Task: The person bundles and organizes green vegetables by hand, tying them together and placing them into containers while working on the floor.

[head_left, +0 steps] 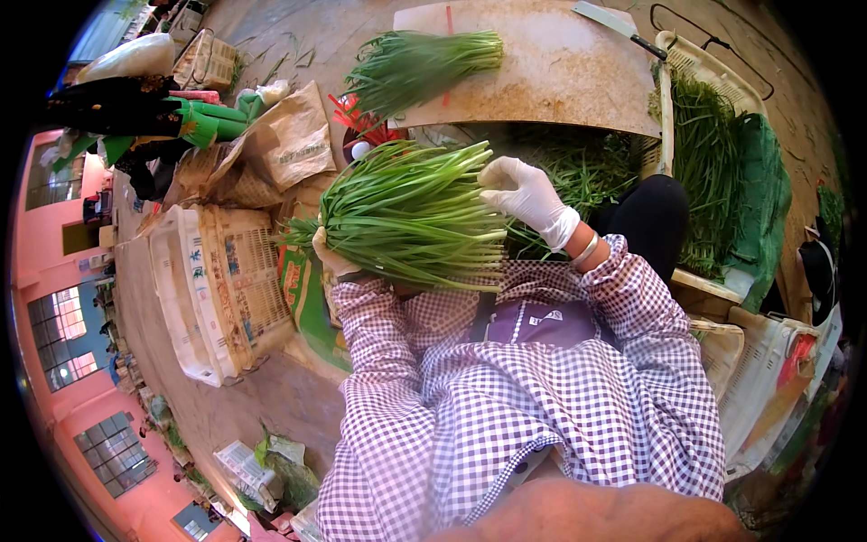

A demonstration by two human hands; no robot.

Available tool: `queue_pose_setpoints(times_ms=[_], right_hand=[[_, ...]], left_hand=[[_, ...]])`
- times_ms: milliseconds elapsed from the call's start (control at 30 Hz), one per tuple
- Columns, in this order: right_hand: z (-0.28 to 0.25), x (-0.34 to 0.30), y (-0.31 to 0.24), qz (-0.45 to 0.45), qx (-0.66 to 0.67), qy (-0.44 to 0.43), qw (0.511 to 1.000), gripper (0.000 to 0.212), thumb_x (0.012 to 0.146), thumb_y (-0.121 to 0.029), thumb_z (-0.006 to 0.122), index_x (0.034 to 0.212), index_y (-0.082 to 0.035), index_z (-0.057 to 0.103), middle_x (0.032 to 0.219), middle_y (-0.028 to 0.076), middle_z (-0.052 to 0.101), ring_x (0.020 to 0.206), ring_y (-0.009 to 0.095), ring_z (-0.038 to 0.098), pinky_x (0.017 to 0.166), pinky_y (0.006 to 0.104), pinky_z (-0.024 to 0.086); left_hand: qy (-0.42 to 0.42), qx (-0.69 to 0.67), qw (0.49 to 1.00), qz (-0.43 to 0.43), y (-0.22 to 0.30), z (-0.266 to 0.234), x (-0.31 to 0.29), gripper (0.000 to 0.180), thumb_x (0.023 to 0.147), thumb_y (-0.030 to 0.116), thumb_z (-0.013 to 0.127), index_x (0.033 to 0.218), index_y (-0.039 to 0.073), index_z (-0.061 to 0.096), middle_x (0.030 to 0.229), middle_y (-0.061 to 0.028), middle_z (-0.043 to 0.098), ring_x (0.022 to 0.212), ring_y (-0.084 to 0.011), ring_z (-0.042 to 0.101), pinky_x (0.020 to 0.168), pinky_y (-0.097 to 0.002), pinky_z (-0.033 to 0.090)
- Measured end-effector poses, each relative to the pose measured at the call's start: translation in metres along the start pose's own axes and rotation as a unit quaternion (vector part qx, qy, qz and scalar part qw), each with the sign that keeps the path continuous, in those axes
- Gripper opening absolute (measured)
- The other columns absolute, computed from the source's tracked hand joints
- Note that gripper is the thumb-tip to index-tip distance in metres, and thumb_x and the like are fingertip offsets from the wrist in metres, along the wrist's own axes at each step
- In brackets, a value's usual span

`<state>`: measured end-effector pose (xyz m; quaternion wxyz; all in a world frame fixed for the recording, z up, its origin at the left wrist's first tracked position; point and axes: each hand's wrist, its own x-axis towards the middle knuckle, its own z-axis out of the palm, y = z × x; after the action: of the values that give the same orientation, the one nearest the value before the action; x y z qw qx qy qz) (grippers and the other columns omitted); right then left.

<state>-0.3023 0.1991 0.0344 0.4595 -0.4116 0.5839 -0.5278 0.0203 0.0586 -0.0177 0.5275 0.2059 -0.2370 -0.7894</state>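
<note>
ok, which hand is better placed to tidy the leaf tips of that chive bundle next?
Right, probably. The right hand already rests on the chive bundle at its leaf end, fingers free. The left hand sits under the stem end, supporting the bundle.

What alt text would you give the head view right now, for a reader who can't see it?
Two white-gloved hands hold a thick bundle of green chives: the left hand grips the cut ends, the right hand rests on the leaves. Beyond lie a wooden board with another chive bunch and a cleaver.
</note>
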Motion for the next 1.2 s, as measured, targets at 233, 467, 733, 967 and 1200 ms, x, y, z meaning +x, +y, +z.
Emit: queue_pose_setpoints(times_ms=[233, 467, 733, 967, 1200], right_hand=[[0.005, 0.018, -0.004, 0.086, -0.124, -0.08, 0.985, 0.022, 0.078, -0.018, 0.074, 0.096, -0.004, 0.073, 0.086, 0.01, 0.071, 0.079, 0.017, 0.066, 0.076, 0.0286, 0.051], [0.014, 0.023, 0.007, 0.01, -0.212, -0.095, 0.973, 0.022, 0.077, -0.02, 0.074, 0.094, -0.005, 0.073, 0.087, 0.013, 0.07, 0.081, 0.022, 0.067, 0.077, 0.032, 0.051], [0.022, 0.015, 0.009, 0.027, -0.039, -0.015, 0.999, 0.018, 0.081, -0.012, 0.071, 0.097, -0.003, 0.07, 0.089, 0.013, 0.068, 0.082, 0.021, 0.066, 0.076, 0.0293, 0.051], [0.024, 0.007, 0.015, -0.082, -0.254, 0.091, 0.959, 0.014, 0.081, -0.008, 0.069, 0.095, -0.006, 0.07, 0.095, 0.018, 0.067, 0.086, 0.029, 0.066, 0.075, 0.0323, 0.051], [0.018, 0.01, 0.022, 0.058, 0.034, 0.122, 0.99, 0.005, 0.085, -0.007, 0.067, 0.089, -0.006, 0.068, 0.074, 0.003, 0.063, 0.069, 0.01, 0.057, 0.066, 0.0251, 0.048]], left_hand=[[-0.005, -0.001, 1.0, 0.005, -0.003, 0.004, 0.002, 0.052, 0.083, 0.039, 0.053, 0.121, 0.004, 0.056, 0.113, -0.018, 0.063, 0.096, -0.0331, 0.064, 0.084, -0.0499, 0.055], [0.003, -0.009, 1.0, -0.013, 0.003, -0.02, 0.005, 0.053, 0.082, 0.039, 0.054, 0.121, 0.003, 0.056, 0.11, -0.0191, 0.064, 0.09, -0.0338, 0.066, 0.08, -0.0495, 0.056], [0.008, 0.009, 0.999, -0.029, 0.005, -0.012, 0.002, 0.051, 0.081, 0.039, 0.056, 0.119, 0.003, 0.056, 0.108, -0.0186, 0.065, 0.089, -0.0337, 0.066, 0.078, -0.048, 0.056], [0.036, 0.022, 0.999, -0.027, 0.003, 0.021, 0.0, 0.04, 0.081, 0.034, 0.056, 0.111, 0.006, 0.055, 0.103, -0.0152, 0.064, 0.086, -0.0306, 0.065, 0.075, -0.0454, 0.057], [0.039, 0.007, 0.999, -0.034, 0.001, 0.011, 0.002, 0.04, 0.082, 0.032, 0.055, 0.113, 0.007, 0.056, 0.104, -0.015, 0.064, 0.088, -0.0307, 0.065, 0.076, -0.0457, 0.057]])
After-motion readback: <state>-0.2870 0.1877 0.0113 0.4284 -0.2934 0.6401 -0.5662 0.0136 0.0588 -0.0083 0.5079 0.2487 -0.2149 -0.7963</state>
